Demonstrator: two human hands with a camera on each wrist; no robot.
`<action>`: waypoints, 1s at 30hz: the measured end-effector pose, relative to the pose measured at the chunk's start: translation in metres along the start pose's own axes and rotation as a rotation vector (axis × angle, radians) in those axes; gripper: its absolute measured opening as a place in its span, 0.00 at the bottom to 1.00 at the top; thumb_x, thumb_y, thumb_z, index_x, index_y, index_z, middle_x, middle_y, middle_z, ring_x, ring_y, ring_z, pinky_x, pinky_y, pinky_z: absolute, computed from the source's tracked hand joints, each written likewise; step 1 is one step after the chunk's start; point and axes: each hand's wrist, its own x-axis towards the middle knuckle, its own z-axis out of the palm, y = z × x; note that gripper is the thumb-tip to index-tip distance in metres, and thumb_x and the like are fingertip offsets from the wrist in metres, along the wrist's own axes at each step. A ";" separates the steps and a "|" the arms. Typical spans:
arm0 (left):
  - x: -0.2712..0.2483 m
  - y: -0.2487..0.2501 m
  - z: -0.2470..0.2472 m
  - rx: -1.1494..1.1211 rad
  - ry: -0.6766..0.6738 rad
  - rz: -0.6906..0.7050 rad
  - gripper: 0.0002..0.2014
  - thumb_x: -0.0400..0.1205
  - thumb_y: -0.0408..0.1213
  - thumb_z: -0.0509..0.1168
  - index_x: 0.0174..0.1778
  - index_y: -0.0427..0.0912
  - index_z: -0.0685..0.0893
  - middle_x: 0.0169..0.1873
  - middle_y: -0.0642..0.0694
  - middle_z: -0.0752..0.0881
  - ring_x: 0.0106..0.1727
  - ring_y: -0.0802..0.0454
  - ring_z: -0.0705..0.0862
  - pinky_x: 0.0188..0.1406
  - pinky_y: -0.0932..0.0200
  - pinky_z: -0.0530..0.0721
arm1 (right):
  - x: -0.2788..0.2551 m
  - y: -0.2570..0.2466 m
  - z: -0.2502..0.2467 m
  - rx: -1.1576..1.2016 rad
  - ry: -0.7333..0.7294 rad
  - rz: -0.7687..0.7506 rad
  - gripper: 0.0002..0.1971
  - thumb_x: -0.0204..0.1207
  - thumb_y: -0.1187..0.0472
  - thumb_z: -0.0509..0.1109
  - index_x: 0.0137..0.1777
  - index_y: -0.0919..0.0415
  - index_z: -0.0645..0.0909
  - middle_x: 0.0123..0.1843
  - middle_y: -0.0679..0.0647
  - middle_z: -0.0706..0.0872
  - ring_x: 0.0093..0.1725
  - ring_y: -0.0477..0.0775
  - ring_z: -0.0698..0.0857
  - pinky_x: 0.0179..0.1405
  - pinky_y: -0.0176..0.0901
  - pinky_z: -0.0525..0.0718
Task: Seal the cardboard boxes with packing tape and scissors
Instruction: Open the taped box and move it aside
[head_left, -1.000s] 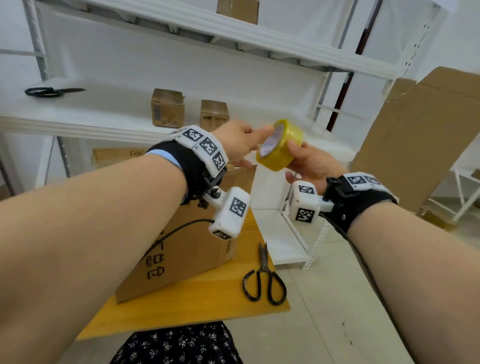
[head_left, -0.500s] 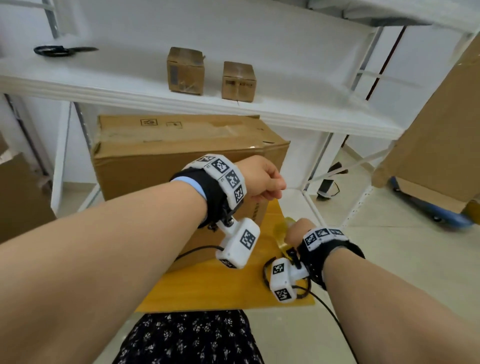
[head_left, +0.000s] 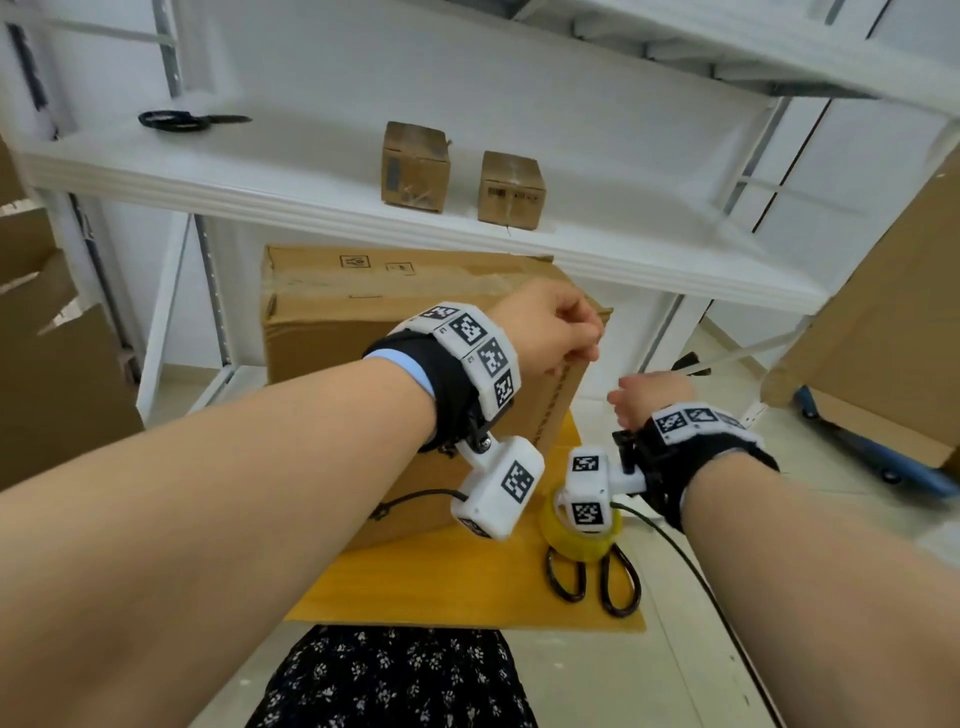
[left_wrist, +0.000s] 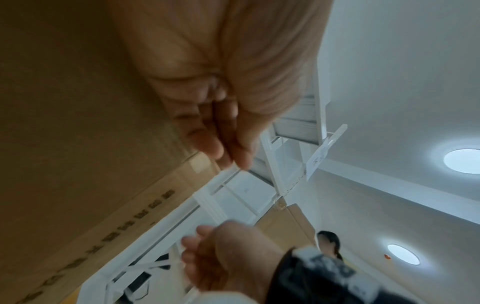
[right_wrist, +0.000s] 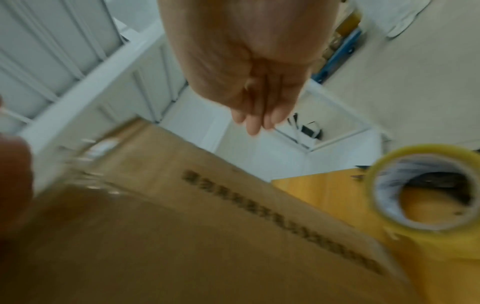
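Tape roll (head_left: 579, 540) on scissors (head_left: 592, 574), half hidden behind wrist camera (head_left: 587, 491).

A low yellow-orange wooden table (head_left: 426, 582) carries a large brown cardboard box (head_left: 332, 322) on its far side. Near its right front corner stands a yellow roll of packing tape (head_left: 576, 545), resting on black-handled scissors (head_left: 602, 582). Behind, a white metal shelf (head_left: 291, 182) holds two small cardboard boxes (head_left: 413, 166) mid-shelf and another black scissors (head_left: 182, 119) toward its left end.
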 end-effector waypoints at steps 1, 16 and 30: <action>-0.002 0.007 -0.005 0.003 0.102 0.046 0.05 0.84 0.31 0.64 0.49 0.38 0.85 0.38 0.48 0.91 0.42 0.56 0.89 0.38 0.57 0.88 | -0.005 -0.017 -0.006 -0.043 0.130 -0.068 0.16 0.82 0.61 0.65 0.66 0.62 0.84 0.61 0.61 0.87 0.59 0.63 0.87 0.58 0.51 0.87; -0.044 -0.008 -0.107 1.168 0.009 -0.446 0.26 0.90 0.40 0.45 0.85 0.40 0.54 0.84 0.37 0.55 0.85 0.40 0.52 0.81 0.44 0.49 | -0.146 -0.147 0.074 -0.523 -0.432 -0.963 0.26 0.91 0.46 0.43 0.81 0.52 0.71 0.79 0.55 0.77 0.78 0.55 0.75 0.76 0.45 0.68; -0.051 -0.015 -0.110 1.052 0.077 -0.414 0.29 0.90 0.52 0.37 0.85 0.42 0.56 0.84 0.38 0.55 0.84 0.39 0.53 0.80 0.38 0.49 | -0.119 -0.155 0.075 -0.804 -0.229 -0.722 0.28 0.90 0.45 0.39 0.80 0.57 0.68 0.81 0.62 0.71 0.80 0.65 0.71 0.79 0.59 0.67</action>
